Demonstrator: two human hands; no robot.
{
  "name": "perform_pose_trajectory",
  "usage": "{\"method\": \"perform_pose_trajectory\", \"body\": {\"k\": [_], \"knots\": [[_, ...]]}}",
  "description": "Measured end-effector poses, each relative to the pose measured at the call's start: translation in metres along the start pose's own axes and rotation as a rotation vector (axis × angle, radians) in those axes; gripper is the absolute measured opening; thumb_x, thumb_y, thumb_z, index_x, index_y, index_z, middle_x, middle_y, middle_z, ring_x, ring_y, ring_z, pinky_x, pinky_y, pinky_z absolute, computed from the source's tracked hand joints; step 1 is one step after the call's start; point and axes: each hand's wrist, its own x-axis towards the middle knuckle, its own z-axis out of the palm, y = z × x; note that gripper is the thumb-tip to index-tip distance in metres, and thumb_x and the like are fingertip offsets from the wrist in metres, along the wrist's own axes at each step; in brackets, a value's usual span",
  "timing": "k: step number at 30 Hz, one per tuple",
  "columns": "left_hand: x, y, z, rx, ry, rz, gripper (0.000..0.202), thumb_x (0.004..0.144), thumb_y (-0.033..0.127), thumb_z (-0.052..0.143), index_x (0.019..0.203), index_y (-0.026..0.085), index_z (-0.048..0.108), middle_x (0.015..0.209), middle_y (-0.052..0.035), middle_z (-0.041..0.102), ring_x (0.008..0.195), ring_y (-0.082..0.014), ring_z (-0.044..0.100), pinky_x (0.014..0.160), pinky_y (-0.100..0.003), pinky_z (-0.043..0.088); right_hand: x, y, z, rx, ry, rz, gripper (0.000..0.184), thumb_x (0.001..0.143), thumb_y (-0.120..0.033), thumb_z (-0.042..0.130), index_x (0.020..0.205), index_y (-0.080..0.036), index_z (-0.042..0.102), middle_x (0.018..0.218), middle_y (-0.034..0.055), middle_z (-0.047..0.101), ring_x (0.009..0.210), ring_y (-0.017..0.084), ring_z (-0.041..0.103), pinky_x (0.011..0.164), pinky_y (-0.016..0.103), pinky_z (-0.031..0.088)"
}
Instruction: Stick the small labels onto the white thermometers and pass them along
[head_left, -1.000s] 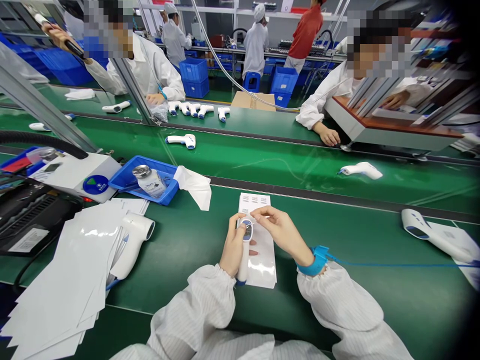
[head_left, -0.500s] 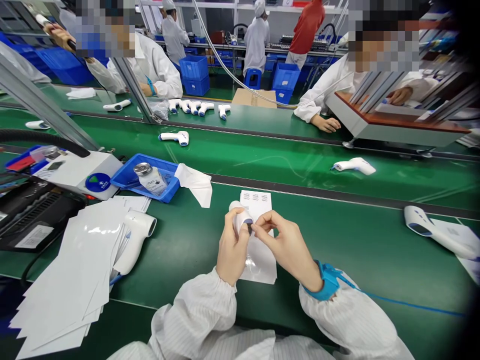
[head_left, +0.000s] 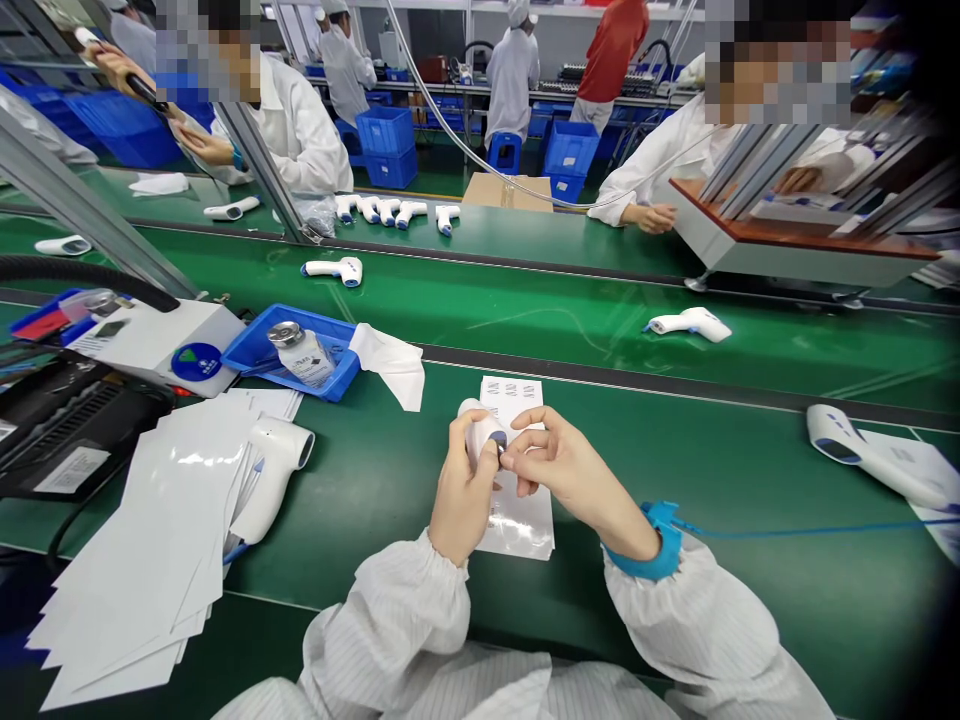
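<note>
My left hand (head_left: 461, 490) is wrapped round a white forehead thermometer (head_left: 480, 430) and holds it upright over a white label sheet (head_left: 517, 500) on the green table. My right hand (head_left: 559, 465) pinches at the thermometer's blue-rimmed display end with thumb and forefinger; what sits between the fingertips is too small to make out. A blue wrist strap (head_left: 656, 545) with a blue cord is on my right wrist.
A second white thermometer (head_left: 270, 475) lies on a fan of white sheets (head_left: 150, 550) at the left. A blue tray (head_left: 259, 350) holds a bottle (head_left: 300, 355), beside a white cloth (head_left: 394, 365). More thermometers (head_left: 690, 323) lie on the conveyor (head_left: 525, 310). Another thermometer (head_left: 862, 450) lies at the right. Co-workers sit opposite.
My left hand raised the thermometer from lying against the label sheet to upright, and my right fingers closed onto its display end. The thermometers on the conveyor drifted left.
</note>
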Motion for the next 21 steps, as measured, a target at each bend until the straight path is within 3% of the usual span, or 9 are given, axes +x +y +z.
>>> {"method": "perform_pose_trajectory", "body": {"k": [3, 5, 7, 10, 16, 21], "knots": [[0.003, 0.005, -0.004, -0.235, -0.14, -0.197, 0.036, 0.089, 0.038, 0.047, 0.124, 0.032, 0.04, 0.099, -0.002, 0.054, 0.067, -0.0128, 0.053, 0.055, -0.025, 0.047, 0.0, 0.004, -0.002, -0.189, 0.035, -0.094, 0.029, 0.075, -0.031, 0.069, 0.097, -0.023, 0.051, 0.068, -0.0042, 0.061, 0.059, 0.013, 0.059, 0.058, 0.028, 0.048], [0.003, 0.009, -0.007, -0.332, -0.196, -0.264, 0.044, 0.085, 0.034, 0.052, 0.127, 0.034, 0.037, 0.096, -0.001, 0.053, 0.07, -0.0131, 0.053, 0.055, -0.024, 0.048, 0.001, 0.005, -0.003, -0.258, 0.086, -0.187, 0.023, 0.081, -0.032, 0.065, 0.098, -0.023, 0.053, 0.078, -0.0006, 0.063, 0.071, 0.015, 0.06, 0.066, 0.031, 0.049], [0.001, 0.013, -0.008, -0.365, -0.229, -0.263, 0.053, 0.08, 0.026, 0.057, 0.128, 0.036, 0.036, 0.095, 0.0001, 0.051, 0.074, -0.0128, 0.054, 0.059, -0.024, 0.049, 0.002, 0.005, -0.002, -0.284, 0.145, -0.299, 0.022, 0.083, -0.033, 0.064, 0.101, -0.024, 0.054, 0.097, 0.0029, 0.063, 0.088, 0.017, 0.061, 0.079, 0.034, 0.05], [-0.003, 0.019, -0.008, -0.37, -0.278, -0.226, 0.065, 0.071, 0.014, 0.06, 0.127, 0.036, 0.036, 0.095, 0.002, 0.05, 0.067, -0.0092, 0.05, 0.06, -0.023, 0.047, 0.004, 0.002, 0.002, -0.384, 0.155, -0.454, 0.03, 0.078, -0.028, 0.07, 0.106, -0.026, 0.057, 0.112, 0.0042, 0.059, 0.106, 0.021, 0.057, 0.092, 0.038, 0.047], [-0.01, 0.022, -0.003, -0.321, -0.267, -0.177, 0.075, 0.059, 0.002, 0.055, 0.126, 0.031, 0.037, 0.077, 0.0047, 0.046, 0.055, -0.0082, 0.041, 0.05, -0.021, 0.036, 0.003, -0.003, 0.008, -0.429, 0.286, -0.617, 0.004, 0.087, -0.026, 0.062, 0.086, -0.027, 0.066, 0.091, 0.0027, 0.068, 0.09, 0.022, 0.063, 0.083, 0.039, 0.05], [-0.011, 0.022, -0.003, -0.269, -0.256, -0.148, 0.075, 0.059, 0.002, 0.053, 0.126, 0.031, 0.038, 0.082, 0.004, 0.048, 0.059, -0.0087, 0.041, 0.052, -0.021, 0.036, 0.003, -0.005, 0.011, -0.348, 0.293, -0.547, 0.005, 0.086, -0.025, 0.061, 0.081, -0.025, 0.062, 0.089, 0.0025, 0.066, 0.089, 0.021, 0.062, 0.085, 0.039, 0.049]]}}
